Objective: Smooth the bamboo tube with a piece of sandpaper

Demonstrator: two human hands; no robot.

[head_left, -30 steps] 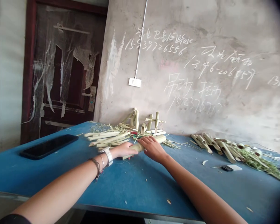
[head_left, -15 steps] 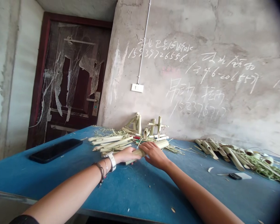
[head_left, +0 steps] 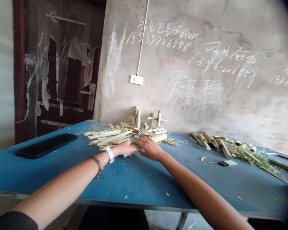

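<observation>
Lightly, bamboo tube (head_left: 159,138), under right hand (head_left: 151,149) fingers (head_left: 144,141), left hand (head_left: 124,148) touching

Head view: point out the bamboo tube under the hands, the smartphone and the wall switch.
Bamboo tube (head_left: 159,138), head view, exposed far end.
Smartphone (head_left: 46,146), head view, middle of its dark face.
Wall switch (head_left: 136,79), head view, middle of its plate.

Bamboo pieces (head_left: 108,136) block the left hand (head_left: 125,148) and right hand (head_left: 150,149) from the wall (head_left: 182,80).
</observation>
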